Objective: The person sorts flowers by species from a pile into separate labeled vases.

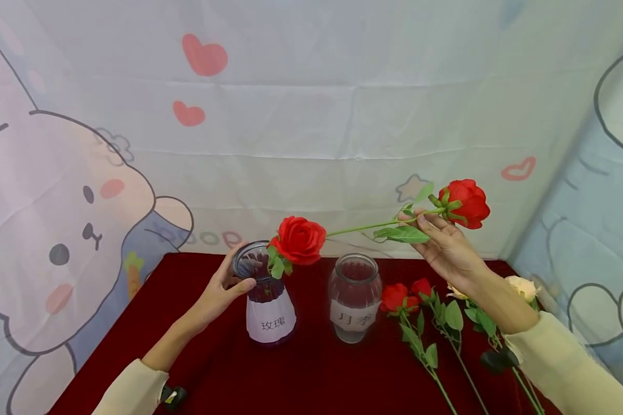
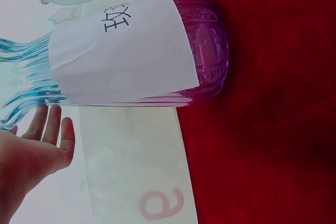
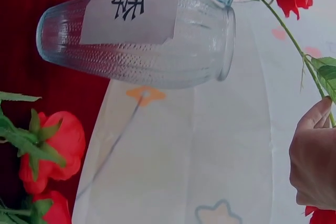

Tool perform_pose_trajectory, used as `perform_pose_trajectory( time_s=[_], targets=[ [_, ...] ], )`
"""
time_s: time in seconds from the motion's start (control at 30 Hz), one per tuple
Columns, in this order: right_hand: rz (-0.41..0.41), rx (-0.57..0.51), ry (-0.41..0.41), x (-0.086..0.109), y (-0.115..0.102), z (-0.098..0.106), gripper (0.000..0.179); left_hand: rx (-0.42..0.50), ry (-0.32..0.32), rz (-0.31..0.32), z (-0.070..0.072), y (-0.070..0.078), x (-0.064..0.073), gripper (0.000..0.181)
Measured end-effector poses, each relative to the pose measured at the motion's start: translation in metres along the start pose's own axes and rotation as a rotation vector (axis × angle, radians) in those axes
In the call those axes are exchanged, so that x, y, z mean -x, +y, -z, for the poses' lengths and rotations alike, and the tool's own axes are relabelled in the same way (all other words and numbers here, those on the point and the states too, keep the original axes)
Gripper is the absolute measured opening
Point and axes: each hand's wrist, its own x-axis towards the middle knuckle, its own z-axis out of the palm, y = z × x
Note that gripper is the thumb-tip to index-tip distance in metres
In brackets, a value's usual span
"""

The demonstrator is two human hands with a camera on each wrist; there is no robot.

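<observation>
My left hand (image 1: 223, 291) holds the flared neck of a blue-purple glass vase (image 2: 210, 51), its thumb in front just below the rim. A white paper label (image 1: 271, 317) with Chinese characters wraps the vase. One red rose (image 1: 298, 241) leans at the vase's mouth. Raised at the right, my right hand (image 1: 449, 251) pinches the green stem of another red rose (image 1: 467, 203) close below its bloom. That stem slants left, and its far end is hidden behind the first bloom. In the right wrist view, the right hand (image 3: 315, 156) shows at the right edge.
Between the hands stands a clear glass jar (image 1: 355, 288) with its own paper label. To its right, red roses (image 1: 397, 298) and cream flowers (image 1: 521, 287) lie on the dark red cloth (image 1: 316, 380). A printed cloth backdrop (image 1: 311, 115) rises behind.
</observation>
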Motion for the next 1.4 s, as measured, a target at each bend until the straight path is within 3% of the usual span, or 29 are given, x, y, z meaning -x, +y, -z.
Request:
perform_pose_trajectory(
  time_s=[0.43, 0.77, 1.0, 1.27, 1.4],
  targets=[
    [-0.043, 0.136, 0.042, -0.02, 0.008, -0.02, 0.018, -0.016, 0.004, -0.001, 0.003, 0.003, -0.003, 0.074],
    [-0.016, 0.497, 0.092, -0.033, 0.02, -0.035, 0.014, -0.003, 0.007, 0.007, 0.002, 0.003, -0.006, 0.074],
    [0.093, 0.777, 0.117, -0.037, 0.041, -0.038, 0.015, 0.019, -0.008, 0.008, -0.005, -0.002, -0.001, 0.074],
    [0.134, 0.866, 0.096, -0.049, 0.055, -0.055, 0.029, 0.024, -0.009, -0.006, -0.004, -0.004, -0.002, 0.074],
    [0.174, 0.946, 0.061, -0.056, 0.062, -0.068, 0.024, 0.028, -0.014, -0.013, -0.002, -0.005, -0.001, 0.073]
  ],
)
